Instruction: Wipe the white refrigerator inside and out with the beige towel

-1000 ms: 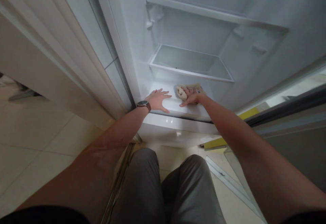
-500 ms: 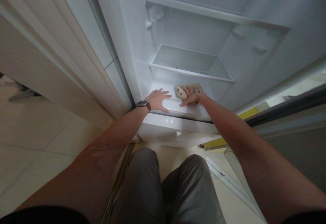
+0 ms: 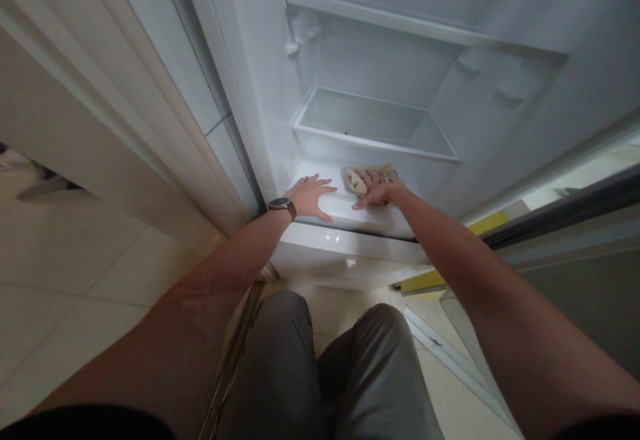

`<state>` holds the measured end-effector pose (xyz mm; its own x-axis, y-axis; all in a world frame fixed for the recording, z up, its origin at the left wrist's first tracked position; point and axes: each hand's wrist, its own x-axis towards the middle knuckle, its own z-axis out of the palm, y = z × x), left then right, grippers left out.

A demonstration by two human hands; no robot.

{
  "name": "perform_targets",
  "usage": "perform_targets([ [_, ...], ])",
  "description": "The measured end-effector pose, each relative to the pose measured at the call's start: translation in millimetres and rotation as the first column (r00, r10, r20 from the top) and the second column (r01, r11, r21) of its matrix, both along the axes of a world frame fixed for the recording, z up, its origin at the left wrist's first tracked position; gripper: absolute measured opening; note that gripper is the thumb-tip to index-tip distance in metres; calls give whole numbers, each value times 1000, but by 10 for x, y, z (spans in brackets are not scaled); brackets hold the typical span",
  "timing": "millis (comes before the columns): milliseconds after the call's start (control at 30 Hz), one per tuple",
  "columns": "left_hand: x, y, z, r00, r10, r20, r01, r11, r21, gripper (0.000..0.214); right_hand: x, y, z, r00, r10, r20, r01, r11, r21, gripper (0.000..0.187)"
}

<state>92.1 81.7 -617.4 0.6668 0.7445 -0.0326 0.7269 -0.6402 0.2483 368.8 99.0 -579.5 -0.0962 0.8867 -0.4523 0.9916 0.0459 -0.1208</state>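
My right hand [image 3: 376, 192] presses on a folded beige cloth [image 3: 390, 175] with its fingers curled over it. The cloth lies on the white bottom [image 3: 320, 168] of a refrigerator's inside. To the left, my left hand [image 3: 311, 197] is spread with fingers apart over the front of that white bottom, holding nothing. Whether its palm touches the surface I cannot tell. A watch [image 3: 283, 207] with a brown strap sits on my left wrist.
Above the hands is a small glass shelf [image 3: 375, 119] with a white frame. Higher up, a white bar [image 3: 425, 25] crosses the compartment. A panel with a white edge strip [image 3: 450, 353] lies on the floor at right. A door frame [image 3: 165, 120] stands at left.
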Motion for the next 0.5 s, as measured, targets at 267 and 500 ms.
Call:
perform_targets([
  [267, -3, 23, -26, 1000, 1, 0, -1, 1000, 0, 114, 24, 31, -31, 1000, 10, 1, -10, 1000, 10, 160],
  [500, -1, 18, -19, 1000, 6, 3, -6, 1000, -5, 116, 18, 17, -9, 1000, -1, -15, 1, 1000, -2, 162],
])
